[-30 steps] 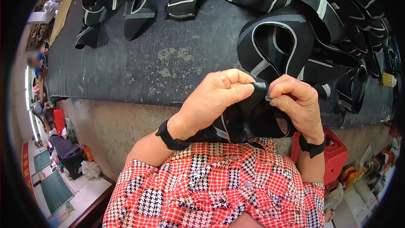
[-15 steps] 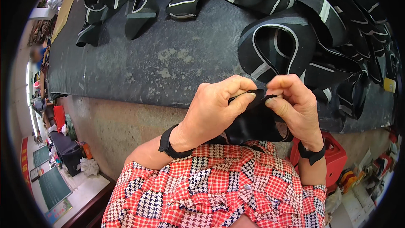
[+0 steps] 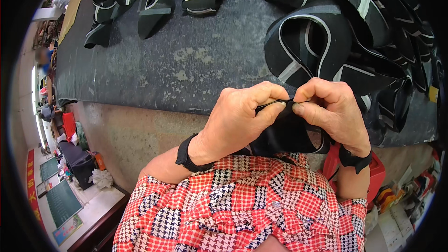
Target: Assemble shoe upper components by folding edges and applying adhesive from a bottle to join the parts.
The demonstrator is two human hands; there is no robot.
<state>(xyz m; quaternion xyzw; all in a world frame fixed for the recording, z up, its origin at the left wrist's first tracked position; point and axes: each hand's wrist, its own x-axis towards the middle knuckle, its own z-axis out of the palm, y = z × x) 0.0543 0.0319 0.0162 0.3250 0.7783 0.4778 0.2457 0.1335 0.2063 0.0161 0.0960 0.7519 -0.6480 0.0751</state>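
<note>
Where our left hand [image 3: 245, 114] and right hand [image 3: 335, 111] meet: a black strip [image 3: 285, 136], its edge pinched up, its body hanging before our checked shirt [image 3: 224, 205], on our side of the table [image 3: 135, 81].
Left fingers: clamped with the thumb on that edge.
Right fingers: clamped on it too, just beside the left ones.
Edge: we judge the step to be pressing or parting layers; we cannot tell which.
Thumbs: the next move seems to call for an even, firm pinch from both.

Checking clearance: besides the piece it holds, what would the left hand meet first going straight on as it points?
Likely the right hand just ahead, pinching the same black piece; depth gap unclear.
</note>
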